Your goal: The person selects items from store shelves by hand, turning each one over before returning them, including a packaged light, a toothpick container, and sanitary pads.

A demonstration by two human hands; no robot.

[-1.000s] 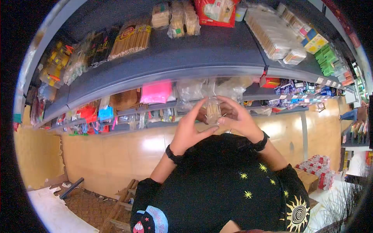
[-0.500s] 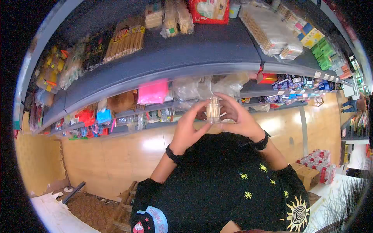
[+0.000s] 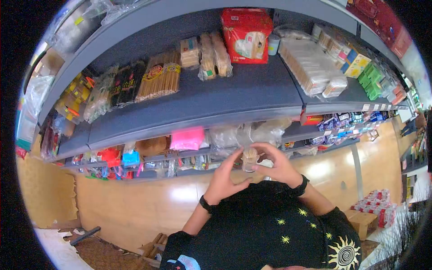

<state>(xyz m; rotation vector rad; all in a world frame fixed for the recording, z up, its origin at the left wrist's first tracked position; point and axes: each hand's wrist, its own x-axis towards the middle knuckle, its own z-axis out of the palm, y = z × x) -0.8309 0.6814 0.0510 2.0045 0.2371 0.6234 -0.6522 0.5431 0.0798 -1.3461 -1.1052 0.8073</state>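
A small clear jar of toothpicks (image 3: 249, 160) is held up in front of my chest, its top tilted towards me. My right hand (image 3: 281, 168) is closed on it, thumb against the near side and fingers around the far side. My left hand (image 3: 223, 181) is at the jar's left side. Its fingers reach to the jar near the top, while its thumb stretches out below, apart from the jar. Whether the left fingertips press on the jar is hard to see.
Before me runs a dark shelf (image 3: 216, 102) with bundled chopsticks (image 3: 159, 76), a red pack (image 3: 246, 38), bagged sticks (image 3: 306, 65) and green boxes (image 3: 371, 81). Lower shelves hold a pink package (image 3: 187, 138) and plastic bags. Cartons (image 3: 362, 222) stand on the floor at right.
My view has tilted up, so more of the shelf shows. The jar has tipped towards me, and my left thumb has come away from its base.
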